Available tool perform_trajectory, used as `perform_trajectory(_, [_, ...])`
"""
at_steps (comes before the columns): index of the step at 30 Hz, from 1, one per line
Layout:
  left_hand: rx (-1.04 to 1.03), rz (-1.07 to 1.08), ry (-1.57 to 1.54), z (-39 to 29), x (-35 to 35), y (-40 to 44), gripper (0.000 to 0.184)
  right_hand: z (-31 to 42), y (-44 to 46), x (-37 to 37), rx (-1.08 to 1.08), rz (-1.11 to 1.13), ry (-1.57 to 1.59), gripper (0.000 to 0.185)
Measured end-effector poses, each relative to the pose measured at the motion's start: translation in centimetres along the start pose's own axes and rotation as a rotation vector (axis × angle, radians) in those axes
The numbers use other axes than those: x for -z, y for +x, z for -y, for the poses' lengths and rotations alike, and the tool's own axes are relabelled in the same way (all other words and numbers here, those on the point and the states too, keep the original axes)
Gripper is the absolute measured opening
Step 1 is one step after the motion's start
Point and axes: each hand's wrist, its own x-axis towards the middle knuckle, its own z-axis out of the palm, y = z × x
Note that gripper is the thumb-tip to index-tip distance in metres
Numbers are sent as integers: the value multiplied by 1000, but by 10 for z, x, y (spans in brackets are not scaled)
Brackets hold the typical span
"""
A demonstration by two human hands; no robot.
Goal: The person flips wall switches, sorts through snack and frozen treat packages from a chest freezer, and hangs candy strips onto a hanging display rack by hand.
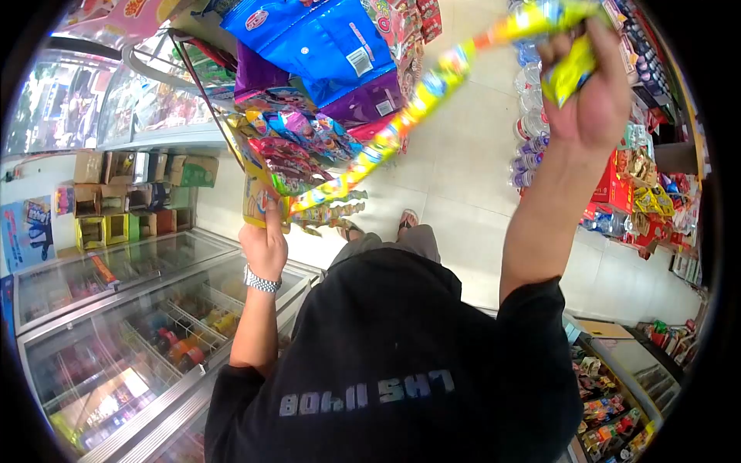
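Note:
A long strip of joined yellow candy packets (432,89) is stretched up and to the right between my hands. My right hand (590,96), raised at the upper right, is closed on the strip's far end, with a yellow packet showing against the palm. My left hand (265,239), with a metal-band watch on the wrist, grips a yellow cardboard piece (255,199) at the strip's lower end. Beside that hand hang more packet strips (332,212) and red and purple snack packs (289,162). Some fingers of both hands are hidden.
Large blue snack bags (324,50) hang above the strips. Glass-topped freezers (131,339) stand at lower left, with small boxes (131,193) behind. Bottles (532,116) and packaged goods (648,193) line the right side. Pale floor tiles (463,154) lie between.

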Motion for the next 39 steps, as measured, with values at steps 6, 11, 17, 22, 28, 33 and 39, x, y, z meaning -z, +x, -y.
perform_trajectory(6, [-44,103,169,1,1,7,31,-94,-101,229,-416,-604,-565,16])
perform_trajectory(11, [-1,188,215,5,-12,18,35,-207,-281,359,-811,244,-1537,52])
perform_trajectory(17, [89,243,269,-4,-23,20,41,-253,-337,268,-984,321,-1424,53])
perform_trajectory(22, [-260,366,275,23,-44,17,51,-251,-306,189,-1075,334,-1181,47])
perform_trajectory(28, [-51,906,304,97,-73,-4,56,-258,-290,144,-1073,515,-1165,44])
perform_trajectory(33, [65,935,219,172,-40,-9,56,-269,-284,99,-1172,625,-1259,43])
perform_trajectory(39, [173,722,196,308,22,-6,52,-321,-272,10,-1140,867,-1322,41])
